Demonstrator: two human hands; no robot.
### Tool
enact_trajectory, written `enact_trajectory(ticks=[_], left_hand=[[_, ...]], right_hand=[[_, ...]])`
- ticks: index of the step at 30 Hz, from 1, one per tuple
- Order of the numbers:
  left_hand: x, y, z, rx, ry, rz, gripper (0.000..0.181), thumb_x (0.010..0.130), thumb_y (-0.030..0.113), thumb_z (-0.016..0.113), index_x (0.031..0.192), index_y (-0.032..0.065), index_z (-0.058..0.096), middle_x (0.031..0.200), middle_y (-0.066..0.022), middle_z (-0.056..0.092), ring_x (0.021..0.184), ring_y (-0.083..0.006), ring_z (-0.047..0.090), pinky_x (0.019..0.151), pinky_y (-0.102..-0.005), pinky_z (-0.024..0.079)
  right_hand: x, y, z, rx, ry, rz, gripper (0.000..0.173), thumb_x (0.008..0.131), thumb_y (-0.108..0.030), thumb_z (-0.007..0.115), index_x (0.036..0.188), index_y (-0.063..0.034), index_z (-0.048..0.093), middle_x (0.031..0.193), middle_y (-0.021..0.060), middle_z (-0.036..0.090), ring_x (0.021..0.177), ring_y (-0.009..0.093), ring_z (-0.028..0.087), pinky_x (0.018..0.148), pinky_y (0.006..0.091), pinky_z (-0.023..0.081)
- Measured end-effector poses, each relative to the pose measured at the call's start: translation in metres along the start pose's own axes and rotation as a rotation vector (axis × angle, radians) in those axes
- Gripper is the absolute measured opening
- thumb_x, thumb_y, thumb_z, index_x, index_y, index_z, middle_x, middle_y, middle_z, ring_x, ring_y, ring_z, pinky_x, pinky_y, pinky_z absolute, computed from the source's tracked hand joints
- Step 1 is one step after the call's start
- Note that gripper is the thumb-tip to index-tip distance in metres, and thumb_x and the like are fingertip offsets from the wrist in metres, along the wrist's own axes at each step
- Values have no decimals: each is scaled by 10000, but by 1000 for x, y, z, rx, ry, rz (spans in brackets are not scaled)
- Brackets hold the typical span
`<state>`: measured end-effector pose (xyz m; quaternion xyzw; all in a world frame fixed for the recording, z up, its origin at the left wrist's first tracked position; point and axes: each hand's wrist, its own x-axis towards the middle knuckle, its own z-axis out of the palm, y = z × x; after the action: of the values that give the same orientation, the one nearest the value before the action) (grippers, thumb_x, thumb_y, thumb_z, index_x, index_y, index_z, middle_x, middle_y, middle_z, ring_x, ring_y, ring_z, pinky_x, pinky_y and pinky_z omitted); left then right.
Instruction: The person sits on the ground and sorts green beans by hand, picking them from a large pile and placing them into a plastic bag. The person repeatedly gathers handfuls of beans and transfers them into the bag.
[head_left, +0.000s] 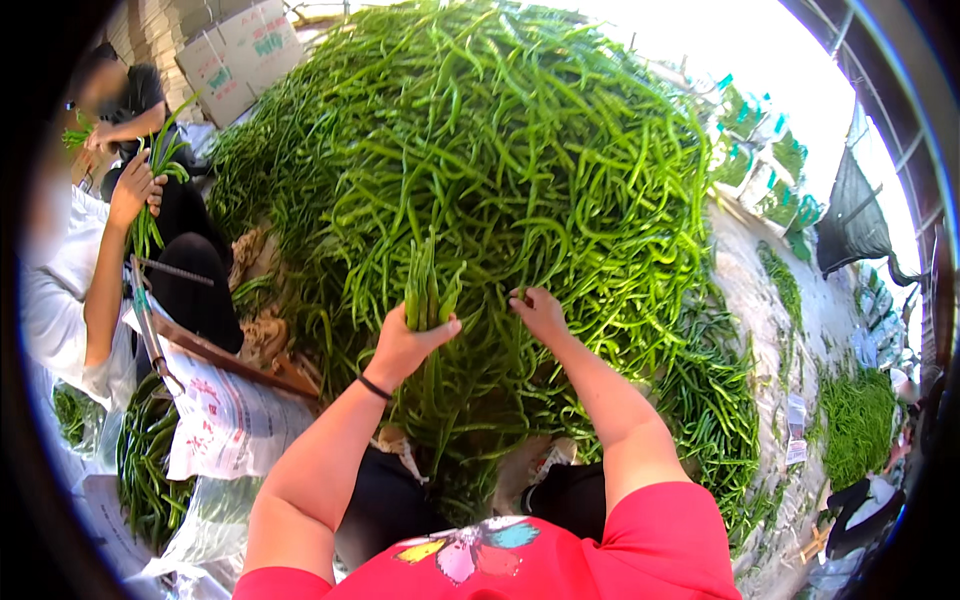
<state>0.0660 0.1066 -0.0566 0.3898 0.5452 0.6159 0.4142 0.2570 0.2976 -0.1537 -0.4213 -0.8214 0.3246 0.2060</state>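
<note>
A large heap of long green chili peppers (495, 150) fills the middle of the view. My left hand (412, 341) holds an upright bunch of green peppers (425, 289), with its thumb across the front. To the right of it, my right hand (538, 311) is at the near slope of the heap, thumb and fingertips close together by a pepper. Whether it grips that pepper cannot be told. The hands are apart.
At left a person in white (82, 225) holds peppers beside a metal-framed stand (232, 352) with a printed sack (232, 427). Another person (139, 97) sits behind, near a cardboard box (240, 60). Bagged peppers (757, 157) stand at the right, and a smaller pile (859, 424) lies there.
</note>
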Motion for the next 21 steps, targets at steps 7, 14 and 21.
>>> enact_trajectory(ticks=[7,14,21], left_hand=[[1,11,11,-176,-47,-84,338,785,62,705,1108,36,609,1003,-37,646,921,-113,595,811,-268,476],[6,29,11,-265,-117,-158,251,801,53,669,1042,37,603,950,-32,632,885,-138,594,764,-295,475],[14,28,15,-166,-16,-107,249,756,32,718,984,26,615,922,-37,646,857,-143,605,767,-293,476]], right_hand=[[-29,-160,-60,144,-211,-376,283,877,-236,593,1082,-43,625,861,118,558,795,257,582,713,338,464],[-30,-190,-68,513,-321,-106,282,922,-150,507,1147,5,577,918,123,664,719,197,639,693,315,526],[108,-107,-176,92,432,-164,253,910,-213,525,1067,-36,618,1077,150,617,929,236,602,846,350,496]])
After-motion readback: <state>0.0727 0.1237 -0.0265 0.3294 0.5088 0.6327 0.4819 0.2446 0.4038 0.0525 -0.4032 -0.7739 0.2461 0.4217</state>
